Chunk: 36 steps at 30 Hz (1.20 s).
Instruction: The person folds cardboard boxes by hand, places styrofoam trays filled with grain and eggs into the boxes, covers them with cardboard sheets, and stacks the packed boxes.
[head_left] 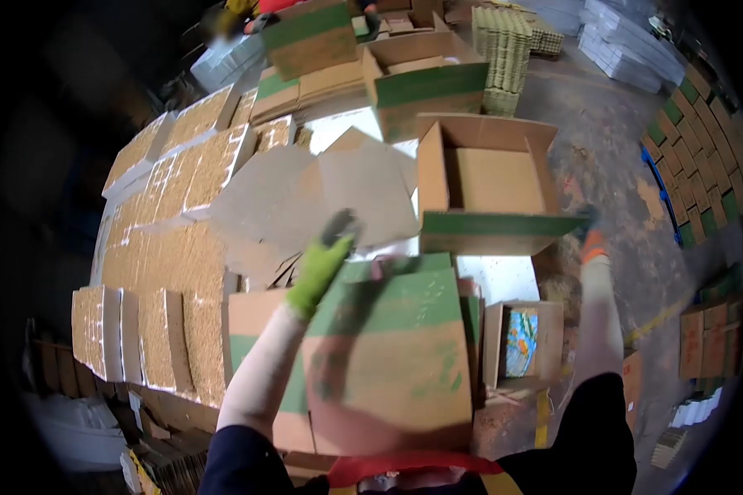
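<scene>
My left hand (324, 262), in a green glove with dark fingers, is over the near edge of grey-brown cardboard sheets (305, 194). Motion smears its fingers, so whether it grips a sheet cannot be told. Just below it lies a stack of flattened boxes (388, 355) with a green band. My right hand (591, 231), in a glove with an orange cuff, is at the right end of the front flap of an open cardboard box (491, 231). The dark fingers there are blurred; whether they pinch the flap is unclear. The part of the box interior that shows holds nothing visible.
Long rows of tan-topped white blocks (182, 256) fill the left. Another open box (429, 87) stands farther back, near stacked egg trays (501, 54). A small box (491, 342) with a colourful item lies front right. A loaded pallet (698, 157) stands right. Another person (276, 7) works behind.
</scene>
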Tool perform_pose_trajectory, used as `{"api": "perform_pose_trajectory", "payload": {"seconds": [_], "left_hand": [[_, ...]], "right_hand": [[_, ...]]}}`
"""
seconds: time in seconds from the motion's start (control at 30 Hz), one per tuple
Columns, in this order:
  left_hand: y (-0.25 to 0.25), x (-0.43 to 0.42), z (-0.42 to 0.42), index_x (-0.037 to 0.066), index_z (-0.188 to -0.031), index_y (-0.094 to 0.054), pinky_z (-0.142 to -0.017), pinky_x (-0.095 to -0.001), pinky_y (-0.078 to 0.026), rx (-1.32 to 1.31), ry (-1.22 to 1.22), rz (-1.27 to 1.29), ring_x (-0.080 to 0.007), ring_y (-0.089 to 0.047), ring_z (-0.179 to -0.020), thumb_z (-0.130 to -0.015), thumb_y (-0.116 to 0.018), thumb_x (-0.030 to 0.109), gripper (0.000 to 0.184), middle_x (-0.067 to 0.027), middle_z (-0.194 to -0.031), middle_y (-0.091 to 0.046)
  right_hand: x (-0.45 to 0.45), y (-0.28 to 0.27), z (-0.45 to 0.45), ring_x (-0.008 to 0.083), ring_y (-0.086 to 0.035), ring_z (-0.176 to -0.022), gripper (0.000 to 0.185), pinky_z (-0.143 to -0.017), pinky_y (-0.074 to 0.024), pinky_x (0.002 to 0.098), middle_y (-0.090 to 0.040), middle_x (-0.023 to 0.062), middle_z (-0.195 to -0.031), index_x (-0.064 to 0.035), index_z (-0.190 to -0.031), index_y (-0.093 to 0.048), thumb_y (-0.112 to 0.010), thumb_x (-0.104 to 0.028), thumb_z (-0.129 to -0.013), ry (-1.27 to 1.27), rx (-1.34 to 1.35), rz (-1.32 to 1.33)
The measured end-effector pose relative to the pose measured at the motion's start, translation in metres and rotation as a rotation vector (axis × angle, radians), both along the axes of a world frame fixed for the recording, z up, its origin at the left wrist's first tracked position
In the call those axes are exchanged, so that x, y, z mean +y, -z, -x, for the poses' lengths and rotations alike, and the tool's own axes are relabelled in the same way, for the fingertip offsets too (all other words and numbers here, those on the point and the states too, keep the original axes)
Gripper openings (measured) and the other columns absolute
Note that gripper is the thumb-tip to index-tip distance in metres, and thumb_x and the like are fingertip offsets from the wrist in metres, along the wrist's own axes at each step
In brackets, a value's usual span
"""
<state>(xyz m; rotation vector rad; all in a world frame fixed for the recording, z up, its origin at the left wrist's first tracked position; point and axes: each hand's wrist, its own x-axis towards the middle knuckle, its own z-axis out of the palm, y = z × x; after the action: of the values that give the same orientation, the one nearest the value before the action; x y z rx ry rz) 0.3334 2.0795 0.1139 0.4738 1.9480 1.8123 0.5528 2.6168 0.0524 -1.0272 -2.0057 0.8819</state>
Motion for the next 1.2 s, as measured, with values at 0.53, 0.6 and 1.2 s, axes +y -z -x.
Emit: {"api": "perform_pose_trajectory", "payload": {"seconds": [0.53, 0.6, 1.2], "left_hand": [[0.088, -0.393, -0.141, 0.009, -0.135, -0.057, -0.059, -0.0204, -0.043, -0.623, -0.435, -0.016, -0.0104, -0.057, -0.071, -0.1, -0.056, 0.044, 0.05, -0.0027, -0.108, -0.065], [0.098, -0.399, -0.15, 0.009, -0.135, -0.055, -0.078, -0.0322, -0.051, 0.088, -0.159, 0.483, -0.0241, -0.062, -0.098, -0.104, -0.05, 0.03, 0.037, -0.0143, -0.123, -0.06], [0.059, -0.354, -0.196, 0.001, -0.137, -0.053, -0.083, -0.035, -0.051, -0.135, -0.553, 0.452, -0.0239, -0.067, -0.096, -0.098, -0.056, 0.038, 0.054, -0.0241, -0.107, -0.068]], "right_hand": [[-0.399, 0.058, 0.202, 0.042, -0.061, -0.112, 0.056, -0.095, -0.0467, 0.0438, -0.064, 0.0236, -0.123, -0.0045, -0.117, -0.066, -0.045, -0.052, -0.096, -1.022, -0.771, -0.396], [-0.41, 0.063, 0.22, 0.0412, -0.06, -0.115, 0.062, -0.097, -0.0453, 0.0431, -0.063, 0.0233, -0.126, -0.0033, -0.119, -0.065, -0.044, -0.056, -0.095, -1.074, -0.745, -0.358], [-0.43, 0.032, 0.228, 0.0392, -0.049, -0.132, 0.086, -0.111, -0.0352, 0.0438, -0.057, 0.0184, -0.139, -0.0131, -0.134, -0.062, -0.035, -0.08, -0.087, -1.432, -0.962, -0.102]]}}
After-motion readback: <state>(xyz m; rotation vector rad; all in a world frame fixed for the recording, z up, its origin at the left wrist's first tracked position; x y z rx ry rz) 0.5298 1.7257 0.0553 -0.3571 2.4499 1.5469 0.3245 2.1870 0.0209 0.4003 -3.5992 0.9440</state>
